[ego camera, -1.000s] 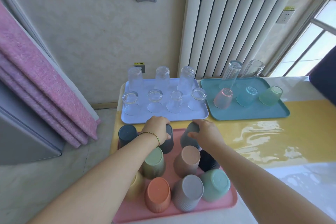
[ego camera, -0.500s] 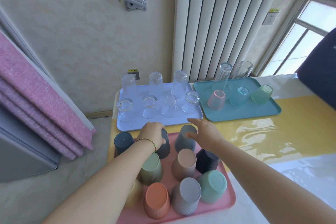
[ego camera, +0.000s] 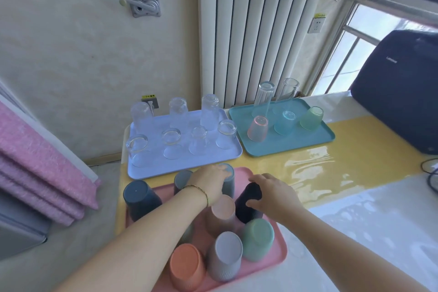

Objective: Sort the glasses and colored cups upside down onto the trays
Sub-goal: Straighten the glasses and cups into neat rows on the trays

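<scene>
A pink tray [ego camera: 279, 253] near me carries several colored cups, all upside down. My left hand [ego camera: 209, 182] reaches across and grips a grey-blue cup [ego camera: 230, 184] at the tray's far edge from above; its fingertips are blurred. My right hand [ego camera: 272, 194] curls round a dark navy cup [ego camera: 246, 206] beside it. Around them stand a dark blue cup [ego camera: 139, 199], a grey cup [ego camera: 181, 179], a beige cup [ego camera: 222, 214], a green cup [ego camera: 258, 239], a lavender cup [ego camera: 225, 256] and an orange cup [ego camera: 187, 265]. My left forearm hides part of the tray.
A lavender tray [ego camera: 184, 165] behind holds several clear glasses upside down. The teal tray [ego camera: 286, 147] to its right has pink, blue and green tinted glasses and two tall clear ones. A black bag [ego camera: 398, 87] and a cable [ego camera: 429, 173] sit far right. Pink fabric [ego camera: 40, 163] lies beyond the table's left edge.
My left hand left the dark grey cup and moved right onto the grey-blue cup. My right hand moved off the grey-blue cup back onto the navy cup. The camera tilted up.
</scene>
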